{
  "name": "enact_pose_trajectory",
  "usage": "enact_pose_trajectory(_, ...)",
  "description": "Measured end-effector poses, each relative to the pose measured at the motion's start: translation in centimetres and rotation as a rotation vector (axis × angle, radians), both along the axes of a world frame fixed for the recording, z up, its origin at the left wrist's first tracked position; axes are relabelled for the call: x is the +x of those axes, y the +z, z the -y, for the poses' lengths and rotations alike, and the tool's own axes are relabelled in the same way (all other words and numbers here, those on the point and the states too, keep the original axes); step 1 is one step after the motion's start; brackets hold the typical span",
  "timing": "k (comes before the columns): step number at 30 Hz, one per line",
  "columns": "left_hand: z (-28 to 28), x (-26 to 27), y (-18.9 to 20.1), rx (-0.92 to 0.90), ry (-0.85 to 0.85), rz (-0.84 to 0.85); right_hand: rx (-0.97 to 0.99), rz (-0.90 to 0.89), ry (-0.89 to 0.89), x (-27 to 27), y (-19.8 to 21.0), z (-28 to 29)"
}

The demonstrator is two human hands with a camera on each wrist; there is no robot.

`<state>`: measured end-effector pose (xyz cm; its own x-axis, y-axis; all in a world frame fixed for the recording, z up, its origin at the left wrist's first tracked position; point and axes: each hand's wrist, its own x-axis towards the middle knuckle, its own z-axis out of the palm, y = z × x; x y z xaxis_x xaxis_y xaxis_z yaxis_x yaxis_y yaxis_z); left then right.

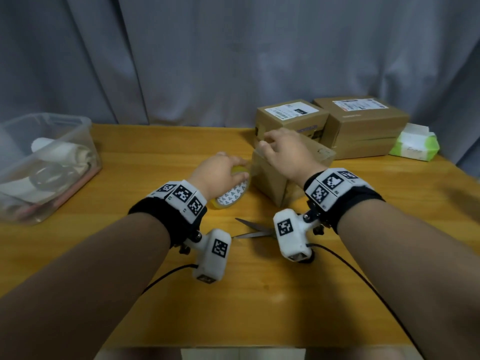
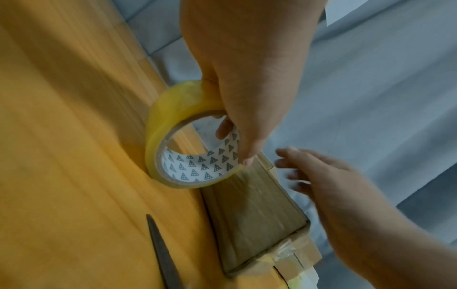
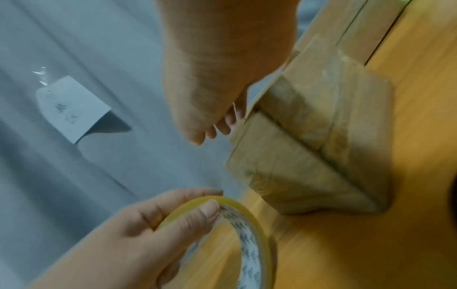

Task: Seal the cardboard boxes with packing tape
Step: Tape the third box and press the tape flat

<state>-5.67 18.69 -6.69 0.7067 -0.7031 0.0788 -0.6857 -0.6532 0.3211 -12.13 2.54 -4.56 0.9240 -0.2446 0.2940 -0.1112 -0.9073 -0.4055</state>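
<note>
Left hand: the left hand point(image 1: 219, 172) is curled round the tape roll point(image 1: 233, 189); in the left wrist view a finger is seen hooked inside the printed core and the thumb lies on the yellowish outer band.
Tape roll: it is held tilted, its lower edge close to the surface point(image 1: 181, 294) or touching it, which cannot be told; it is placed just at 9 o'clock of the small box point(image 1: 280, 178), at the middle of the surface.
Right hand: the right hand point(image 1: 283, 152) is laid over the top of the small box, the fingers loosely bent and a little spread; whether a flap is pinched cannot be told, because the picture is blurred there.
Small box: it stands on the surface in front of the person, with old clear tape seen on its side; a top flap edge is seen beside the fingertips point(image 3: 223, 128) in the right wrist view.
Other boxes: two cardboard boxes with white labels point(image 1: 291, 118) point(image 1: 363, 120) are placed at 12 to 1 o'clock of the small box, near the curtain point(image 1: 233, 48).
Scissors: the scissors point(image 1: 249, 229) are lying open on the surface at 6 o'clock of the tape roll, between the two wrists.
Plastic tub: a clear tub point(image 1: 44, 162) with cloth-like things inside is placed at 9 o'clock, at the left edge.
Tissue pack: a green and white pack point(image 1: 415, 146) is seen at 3 o'clock of the labelled boxes.
</note>
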Motion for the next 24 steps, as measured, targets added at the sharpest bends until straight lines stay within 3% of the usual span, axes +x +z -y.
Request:
enact_pose_trajectory(2,0.0,-0.5,0.0,-0.014,0.013,-0.003,0.018,0.035,0.077,-2.4,1.0,-0.1)
enact_pose_trajectory(6,0.1,-1.6,0.3,-0.016,0.031,0.005,0.033,-0.366,0.257,-6.1,1.1,-1.0)
enact_pose_trajectory(12,-0.2,-2.7,0.6,-0.019,0.047,-0.001,-0.220,-0.810,0.190,-8.2,-0.8,-1.4)
enact_pose_trajectory(19,-1.1,-3.2,0.8,-0.044,0.040,-0.012,-0.232,-0.837,0.175,-9.4,-1.8,-0.6)
enact_pose_trajectory(24,-0.6,-2.7,1.1,-0.038,0.063,-0.087,-0.167,-0.791,0.092,-10.2,2.2,0.3)
